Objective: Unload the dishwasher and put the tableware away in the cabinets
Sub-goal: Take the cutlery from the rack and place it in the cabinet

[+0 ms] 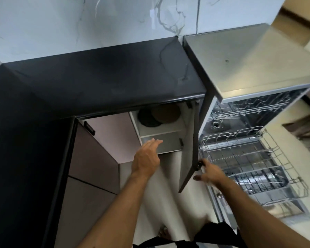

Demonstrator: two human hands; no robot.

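Right hand [208, 173] pinches the handle of the open cabinet door [190, 149]; left hand [147, 156] hovers empty, fingers loosely spread, before the shelf where plates [158, 116] sit. Swing the door gently, clearing the empty-looking dishwasher rack [254, 165] just beside it.

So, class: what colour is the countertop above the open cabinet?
Black, glossy. The countertop shows best in the head view, the only one.

So the upper shelf [170, 127] in the open cabinet has two round plates [157, 116] lying flat, a brownish one overlapping a darker one. The dark desk [100, 76] above it is bare, and the pulled-out dishwasher rack [249, 161] looks empty too.
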